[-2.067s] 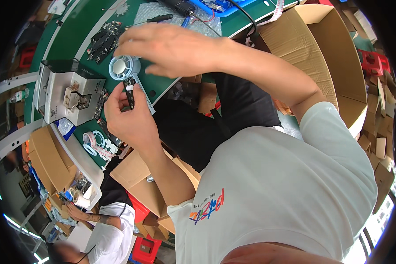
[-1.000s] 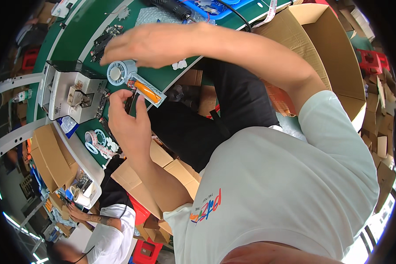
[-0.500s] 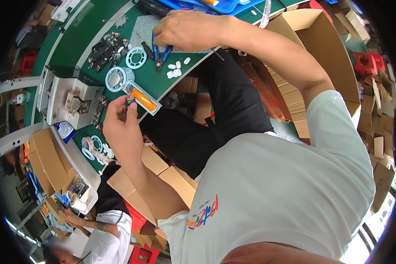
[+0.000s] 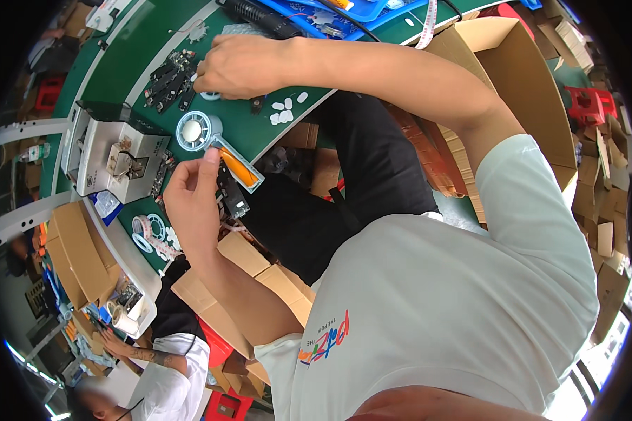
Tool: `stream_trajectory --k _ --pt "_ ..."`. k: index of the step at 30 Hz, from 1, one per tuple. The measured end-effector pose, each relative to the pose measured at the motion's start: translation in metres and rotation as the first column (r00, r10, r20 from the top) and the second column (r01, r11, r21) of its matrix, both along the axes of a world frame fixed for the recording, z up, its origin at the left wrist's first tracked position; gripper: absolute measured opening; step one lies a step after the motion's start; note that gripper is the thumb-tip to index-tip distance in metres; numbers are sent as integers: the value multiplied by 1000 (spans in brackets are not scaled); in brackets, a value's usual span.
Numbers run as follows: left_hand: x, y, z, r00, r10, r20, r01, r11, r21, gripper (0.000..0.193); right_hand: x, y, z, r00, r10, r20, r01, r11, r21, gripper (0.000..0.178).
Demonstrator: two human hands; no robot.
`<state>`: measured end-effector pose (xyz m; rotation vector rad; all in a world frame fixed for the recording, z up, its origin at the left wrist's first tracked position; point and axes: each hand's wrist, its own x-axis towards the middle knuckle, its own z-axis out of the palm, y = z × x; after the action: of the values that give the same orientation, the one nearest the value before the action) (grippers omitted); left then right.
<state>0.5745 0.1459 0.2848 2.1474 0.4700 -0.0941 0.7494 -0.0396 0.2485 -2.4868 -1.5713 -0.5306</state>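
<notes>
Thumb on the left hand [image 4: 192, 200] hides the upper end of a black circuit board [image 4: 234, 198], and I can't tell if that hand also touches the light blue fan body [image 4: 194, 132] just past it. Further up, the right hand [image 4: 237, 67] covers most of a pale blue ring [image 4: 209, 96] and a dark tool tip [image 4: 258, 105]. Blue tray [image 4: 316, 19] is cut off at 12 o'clock.

The fan body sits around 10 o'clock from centre, by the edge of the green table [image 4: 144, 98], round head up, handle pointing to 4 with an orange battery [image 4: 237, 167] showing inside.

Left hand has a narrow pinch on the board, which sticks out toward 5. Right hand is at 11, back up, fingers curled toward 9 near a pile of black boards [image 4: 170, 83]; can't tell if it's gripping anything.
</notes>
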Motion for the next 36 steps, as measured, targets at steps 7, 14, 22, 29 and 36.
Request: stream_trajectory --k 7,14,22,29,36 --pt "5 -4 -13 927 103 361 -118 993 21 29 -7 1 35 886 -123 -447 183 979 93 20" --pt "20 -10 12 834 178 522 -95 979 -182 26 -13 9 26 122 491 -863 464 740 487 22" --pt "26 5 5 888 248 387 -10 852 -524 23 -36 8 47 234 453 -860 401 761 510 18" --pt "20 -1 6 886 203 417 -15 911 -411 23 -35 6 41 292 470 -833 350 758 551 18" --pt "23 3 1 873 255 415 -42 888 -459 24 -35 1 49 357 291 -887 329 850 412 17"
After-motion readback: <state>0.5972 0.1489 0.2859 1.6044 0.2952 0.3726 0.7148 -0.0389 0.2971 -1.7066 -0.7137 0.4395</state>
